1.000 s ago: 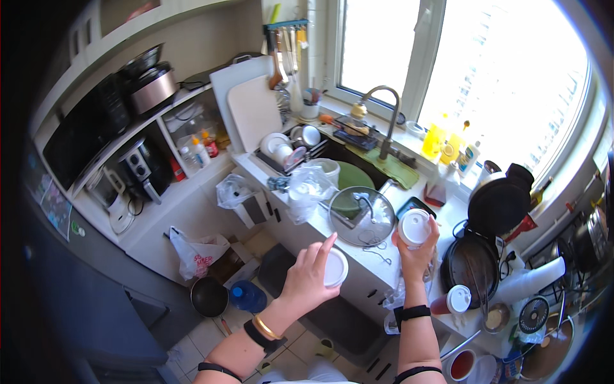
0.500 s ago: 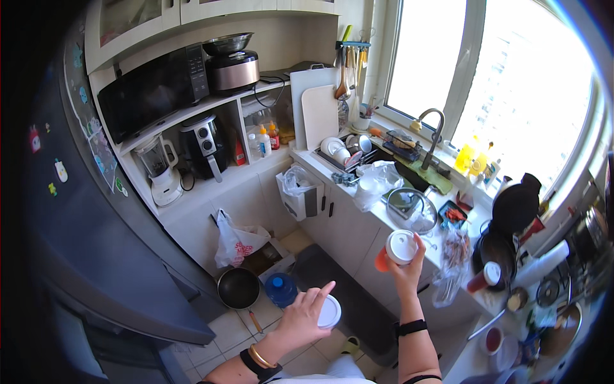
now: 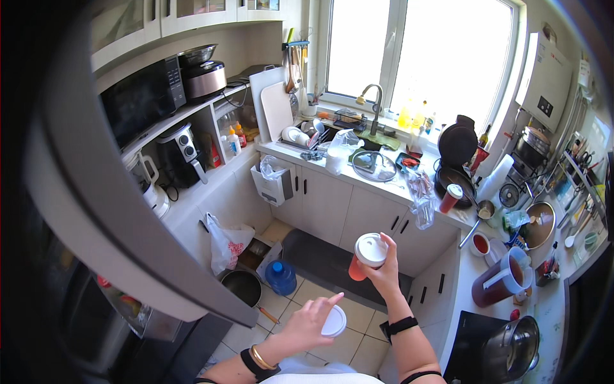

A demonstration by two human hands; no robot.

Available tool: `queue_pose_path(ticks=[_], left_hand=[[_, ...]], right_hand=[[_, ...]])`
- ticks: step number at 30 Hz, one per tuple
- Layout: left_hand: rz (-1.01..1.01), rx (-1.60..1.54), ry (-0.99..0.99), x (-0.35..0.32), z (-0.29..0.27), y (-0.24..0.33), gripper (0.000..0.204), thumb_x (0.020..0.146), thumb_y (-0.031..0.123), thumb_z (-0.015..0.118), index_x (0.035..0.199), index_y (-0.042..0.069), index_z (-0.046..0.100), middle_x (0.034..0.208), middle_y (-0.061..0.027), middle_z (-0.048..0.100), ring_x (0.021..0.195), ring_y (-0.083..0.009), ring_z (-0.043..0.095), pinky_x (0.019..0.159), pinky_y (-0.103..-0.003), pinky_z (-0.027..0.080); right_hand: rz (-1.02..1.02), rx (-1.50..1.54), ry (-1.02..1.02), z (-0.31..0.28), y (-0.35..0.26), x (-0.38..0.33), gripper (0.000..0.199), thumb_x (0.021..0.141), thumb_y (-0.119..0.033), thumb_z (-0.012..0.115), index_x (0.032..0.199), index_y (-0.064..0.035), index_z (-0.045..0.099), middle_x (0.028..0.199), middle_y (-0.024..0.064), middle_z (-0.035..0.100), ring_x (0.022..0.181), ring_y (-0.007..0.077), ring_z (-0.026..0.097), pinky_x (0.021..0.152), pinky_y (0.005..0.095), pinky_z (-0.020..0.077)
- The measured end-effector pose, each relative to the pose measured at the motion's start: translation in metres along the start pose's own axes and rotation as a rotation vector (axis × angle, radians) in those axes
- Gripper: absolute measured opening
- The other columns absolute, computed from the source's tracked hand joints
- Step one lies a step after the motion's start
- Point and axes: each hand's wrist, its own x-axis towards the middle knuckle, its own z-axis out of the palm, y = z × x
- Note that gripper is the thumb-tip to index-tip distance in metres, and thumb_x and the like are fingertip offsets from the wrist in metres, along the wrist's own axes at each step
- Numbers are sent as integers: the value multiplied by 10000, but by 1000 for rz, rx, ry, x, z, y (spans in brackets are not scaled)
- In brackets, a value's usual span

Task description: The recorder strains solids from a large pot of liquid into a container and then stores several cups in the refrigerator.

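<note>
My right hand (image 3: 382, 271) is raised in front of me, fingers wrapped round a lidded cup (image 3: 369, 252) with a white lid and a red-orange drink inside. Lower and to the left, my left hand (image 3: 308, 326) is closed on a second cup, of which only the round white lid (image 3: 334, 321) shows. Its index finger points outward, and the body under the lid is hidden. The two cups are apart.
An open fridge door (image 3: 211, 288) crosses the left side close to me. Beyond it are a frying pan (image 3: 242, 289) and a blue water jug (image 3: 280, 278) on the floor. To the right, the counter holds a pitcher (image 3: 499, 281), another lidded cup (image 3: 451, 198) and a glass-lidded pot (image 3: 511, 352).
My view has swung to the right, bringing in the right-hand counter and stove. The fridge door's edge and inner shelf now show at left. Both hands keep hold of their cups.
</note>
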Motion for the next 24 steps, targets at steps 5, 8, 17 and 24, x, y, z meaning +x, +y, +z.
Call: queue_pose_path(ticks=[5,8,17,24], left_hand=[[32,-69,-23,-60,-6,22,877,631,231,750,1396,136,331,1134,-128,506,1043,-326,525,856,-407,484],[23,-80,-21,-94,-16,17,829,634,229,746,1364,140,365,1129,-126,508,1038,-325,532,853,-409,489],[76,-89,-96,-243,-78,-33,729,633,196,717,1286,104,406,1138,-109,505,988,-330,539,810,-416,496],[-91,-27,-97,-358,-168,-79,707,648,217,706,1272,73,405,1158,-123,482,994,-329,521,791,-412,481]], right_hand=[[-12,-56,-6,-7,-28,-55,761,644,-67,767,1297,-97,378,1156,113,524,1081,237,545,930,346,441],[-26,-60,-23,5,-38,-86,759,644,-52,750,1299,-91,370,1148,110,530,1076,234,549,928,342,442],[51,101,-239,78,-73,-225,873,549,-37,817,1279,-102,343,1098,107,525,1014,214,557,883,354,465],[79,188,-717,209,-144,-293,858,578,-105,834,1271,-34,333,1128,144,516,1044,251,554,913,360,451]])
